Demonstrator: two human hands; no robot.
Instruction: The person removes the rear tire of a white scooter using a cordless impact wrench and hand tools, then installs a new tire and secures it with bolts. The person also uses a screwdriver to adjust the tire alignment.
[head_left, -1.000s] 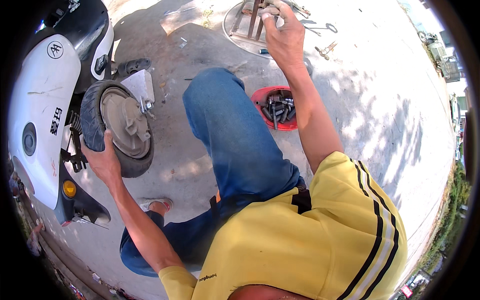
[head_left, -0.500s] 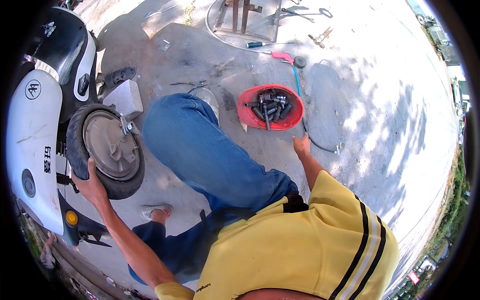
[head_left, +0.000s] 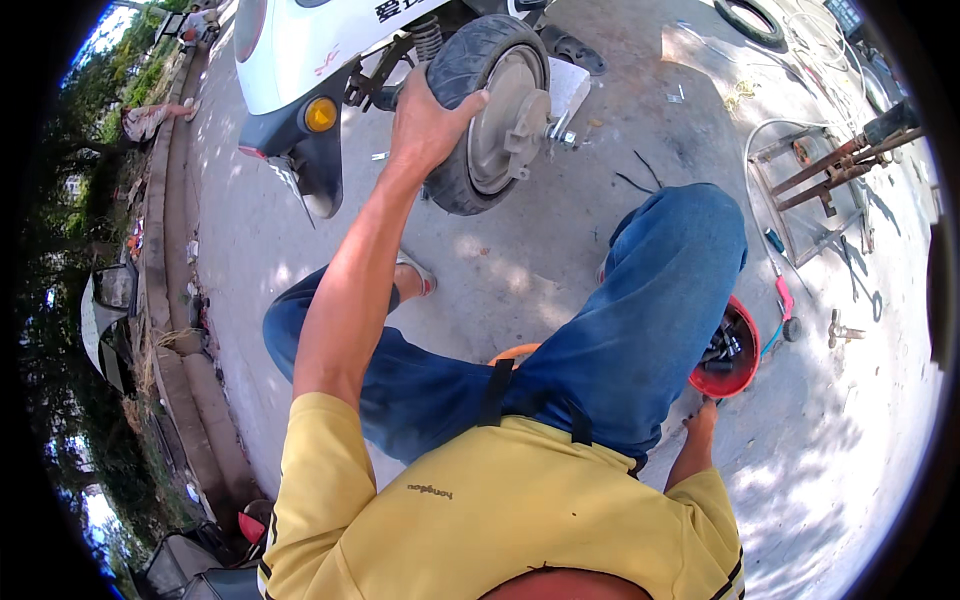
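My left hand [head_left: 425, 125] grips the black tyre of a scooter wheel [head_left: 487, 115], its thumb lying across toward the grey hub and its fingers over the tread. The wheel stands beside the white and dark scooter [head_left: 330, 45], an axle with a nut [head_left: 560, 133] sticking out of its hub. To the right of my knee, my right hand [head_left: 702, 420] is close to the rim of an upturned red hard hat [head_left: 745, 375]. Several dark sockets [head_left: 722, 350] lie in the hat, partly hidden by my leg. My right fingers are too small and covered to make out clearly.
A pale block [head_left: 570, 88] and a dark clog [head_left: 575, 48] lie behind the wheel. A pink air gun [head_left: 785, 294] with its hose, a screwdriver [head_left: 775, 242] and a metal frame [head_left: 800, 205] are at the right. Along the left runs a kerb [head_left: 155, 230].
The view has swung left, so the scooter and wheel now appear nearer the middle and the hard hat farther right. My left hand stays on the tyre; my right hand stays near the hat.
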